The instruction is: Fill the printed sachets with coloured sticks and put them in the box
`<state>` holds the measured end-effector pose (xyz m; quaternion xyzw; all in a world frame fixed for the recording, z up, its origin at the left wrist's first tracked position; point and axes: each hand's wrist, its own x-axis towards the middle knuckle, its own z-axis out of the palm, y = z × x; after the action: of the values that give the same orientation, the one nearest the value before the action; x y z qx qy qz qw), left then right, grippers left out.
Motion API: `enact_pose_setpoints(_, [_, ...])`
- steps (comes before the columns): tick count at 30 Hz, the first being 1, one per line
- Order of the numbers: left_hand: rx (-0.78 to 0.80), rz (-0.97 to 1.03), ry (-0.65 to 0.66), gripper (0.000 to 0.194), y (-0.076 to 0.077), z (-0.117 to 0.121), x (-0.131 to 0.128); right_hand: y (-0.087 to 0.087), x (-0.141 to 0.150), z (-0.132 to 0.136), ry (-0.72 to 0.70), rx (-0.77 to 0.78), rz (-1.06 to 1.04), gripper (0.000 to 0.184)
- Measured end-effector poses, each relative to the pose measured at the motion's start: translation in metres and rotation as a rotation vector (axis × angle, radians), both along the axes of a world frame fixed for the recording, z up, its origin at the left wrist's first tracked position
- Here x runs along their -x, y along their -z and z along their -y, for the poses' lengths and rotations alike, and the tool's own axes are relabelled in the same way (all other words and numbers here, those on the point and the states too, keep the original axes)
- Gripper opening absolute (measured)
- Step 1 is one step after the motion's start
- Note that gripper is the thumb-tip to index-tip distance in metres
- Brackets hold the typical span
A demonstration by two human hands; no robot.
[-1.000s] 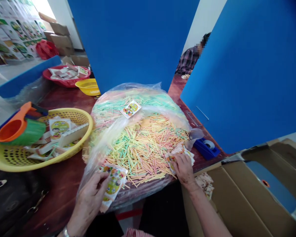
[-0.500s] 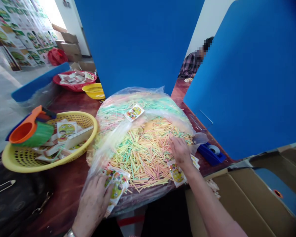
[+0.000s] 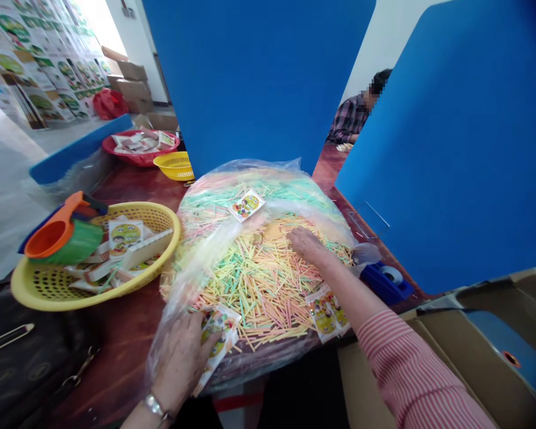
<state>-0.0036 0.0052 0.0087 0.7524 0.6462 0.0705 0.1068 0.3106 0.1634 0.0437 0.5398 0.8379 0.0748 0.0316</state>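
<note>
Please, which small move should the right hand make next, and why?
Perhaps the right hand should gather a few coloured sticks, because it is already at the loose pile, while the left hand lies against the printed packets.

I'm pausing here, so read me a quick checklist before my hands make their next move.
1. Left hand on the printed packets: ok.
2. Right hand at the pastel sticks: ok.
3. Sticks gripped in the right hand: cannot tell.
4. Clear plastic bag open at the front: ok.
5. Top of the bag free of packets: not ok, one packet lies there.
6. Tape dispenser beside the bag: ok.
</note>
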Motion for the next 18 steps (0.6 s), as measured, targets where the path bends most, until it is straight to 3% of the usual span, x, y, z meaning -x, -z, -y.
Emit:
enact_pose_setpoints(4, [0.007, 0.069, -0.001, 0.020, 0.004, -0.001, 0.001, 0.001, 0.011, 0.012, 0.025, -0.041, 0.022, 0.019])
enact_pose_setpoints(8, [-0.060, 0.101, 0.023, 0.019, 0.005, -0.002, 0.002, 0.003, 0.020, 0.017, 0.025, -0.061, 0.002, 0.020])
enact_pose_setpoints(15, [-0.242, 0.157, 0.056, 0.021, -0.002, -0.001, 0.004, 0.014, 0.009, 0.002, 0.089, -0.069, -0.135, 0.020])
enact_pose_setpoints(18, [-0.235, 0.242, -0.006, 0.022, -0.005, 0.000, 0.004, 0.016, 0.003, -0.005, 0.098, -0.062, -0.224, 0.020])
